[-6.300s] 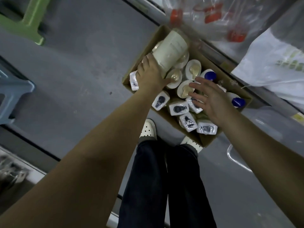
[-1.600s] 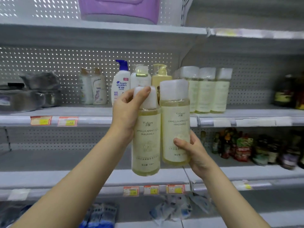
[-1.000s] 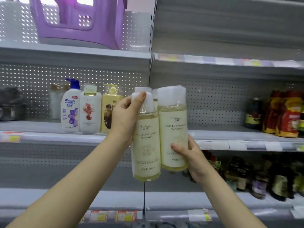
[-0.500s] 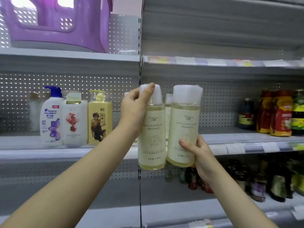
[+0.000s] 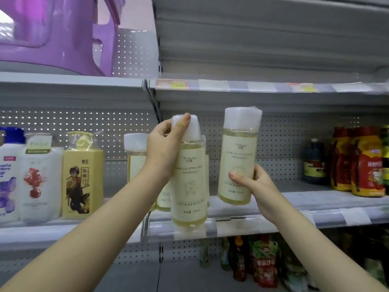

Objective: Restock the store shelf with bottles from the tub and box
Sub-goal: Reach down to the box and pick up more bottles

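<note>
1. My left hand (image 5: 163, 148) grips the white wrapped cap of a pale yellow bottle (image 5: 189, 186). The thumb lies over the top of the cap and the fingers are curled round behind it. The bottle hangs nearly upright from that grip.
2. My right hand (image 5: 254, 182) is wrapped round the lower body of a second pale yellow bottle (image 5: 239, 157), thumb across the label. It is the same kind, with its cap toward 12 o'clock and leaning a touch toward 1.
3. The two bottles sit side by side with a gap between them, the second one at 3 o'clock from the first and a little higher.
4. Both are held in front of the middle shelf (image 5: 294, 203). The first bottle's base overlaps the shelf's front edge; I cannot tell whether it touches.
5. Behind my left hand, toward 9 o'clock, matching bottles (image 5: 135, 152) already stand on that shelf, partly hidden.
6. Further toward 9 o'clock stand a yellow square bottle (image 5: 83, 175), a white bottle with a red flower (image 5: 40, 182) and a white bottle with a blue cap (image 5: 8, 175).
7. At 3 o'clock on the same shelf stand a dark bottle (image 5: 313, 163) and red-labelled bottles (image 5: 366, 163).
8. At 11 o'clock a purple plastic item (image 5: 63, 34) sits on the upper shelf; price tags (image 5: 171, 84) line that shelf's edge at 12.
9. At 5 o'clock, on the shelf below, stand blurred coloured packets (image 5: 263, 262).
</note>
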